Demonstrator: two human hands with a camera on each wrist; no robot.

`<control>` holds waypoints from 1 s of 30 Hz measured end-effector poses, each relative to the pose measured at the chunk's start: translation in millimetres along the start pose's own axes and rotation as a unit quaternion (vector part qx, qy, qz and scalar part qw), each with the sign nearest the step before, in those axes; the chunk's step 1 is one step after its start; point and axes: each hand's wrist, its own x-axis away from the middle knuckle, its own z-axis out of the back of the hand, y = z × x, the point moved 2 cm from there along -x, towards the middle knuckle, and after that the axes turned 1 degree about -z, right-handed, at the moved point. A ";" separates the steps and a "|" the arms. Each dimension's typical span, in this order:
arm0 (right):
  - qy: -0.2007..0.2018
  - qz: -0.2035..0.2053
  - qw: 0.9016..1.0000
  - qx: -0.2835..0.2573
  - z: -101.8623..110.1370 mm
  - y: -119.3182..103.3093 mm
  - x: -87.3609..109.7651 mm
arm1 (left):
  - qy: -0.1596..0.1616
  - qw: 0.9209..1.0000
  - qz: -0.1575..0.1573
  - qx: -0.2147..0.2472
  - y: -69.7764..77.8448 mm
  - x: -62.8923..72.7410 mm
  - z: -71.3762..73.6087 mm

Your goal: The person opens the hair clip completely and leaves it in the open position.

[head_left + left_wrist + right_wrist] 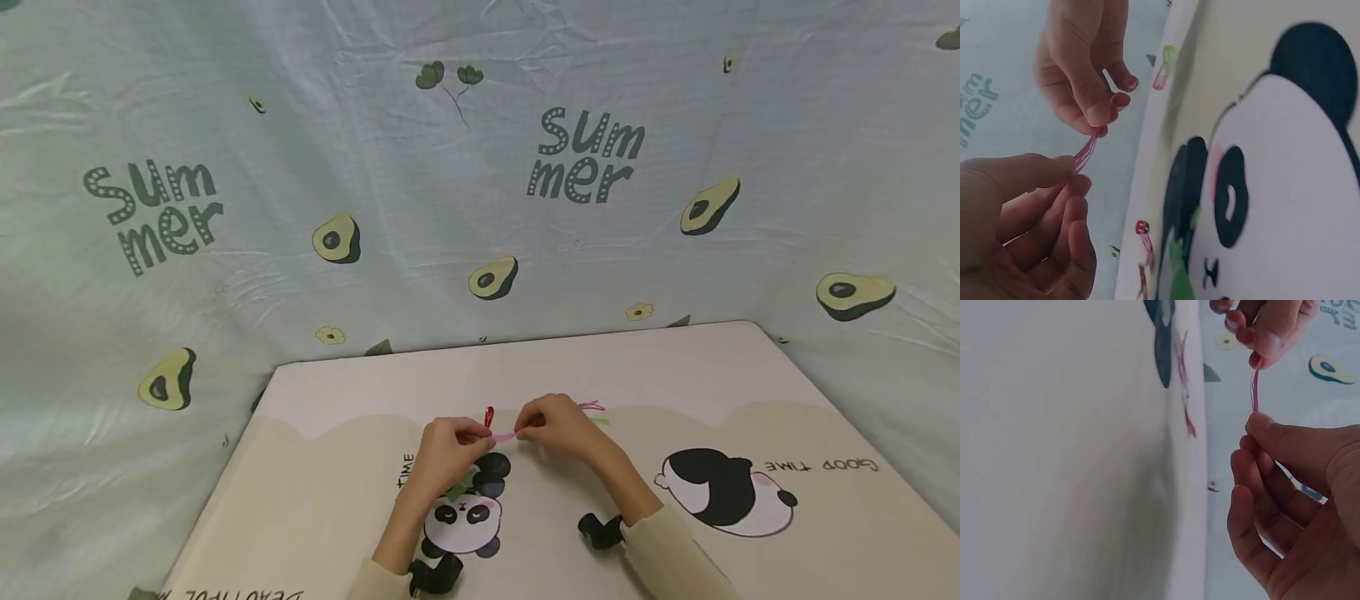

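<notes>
The ends of the pink strand (pixel 505 437) are hidden in the left hand (pixel 446 452) and the right hand (pixel 555 422); in the left wrist view, the green piece (pixel 1180 281) is cut by the bottom edge; the red item (pixel 1142 227) is blurred.

Held strand (pixel 505 437): was pink.
Small loop (pixel 489 417): was red.
Sleeve (pixel 678 554): was beige.
Wrist devices (pixel 598 531): were black.
Tabletop (pixel 540 533): was cream and pale pink, printed with black-and-white animals (pixel 462 535).
Cloth (pixel 420 167): was pale blue-green, patterned with yellow-green avocados (pixel 337 239) and grey-green "summer" lettering (pixel 585 156).
</notes>
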 end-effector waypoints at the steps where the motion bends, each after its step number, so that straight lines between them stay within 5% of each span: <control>1: 0.006 0.004 1.000 -0.001 2.6 -2.4 2.9 | 0.000 1.000 -0.003 0.007 2.2 0.4 0.9; 13: 0.124 0.026 0.992 0.017 31.0 -33.6 37.7 | 0.031 0.997 -0.021 0.062 36.0 7.2 7.8; 19: 0.147 0.031 0.988 0.028 39.3 -41.9 51.6 | 0.064 0.995 -0.078 0.003 55.7 13.3 7.7; 30: 0.176 0.056 0.982 0.031 43.8 -44.5 63.1 | 0.118 0.958 -0.229 -0.127 69.2 18.9 3.0</control>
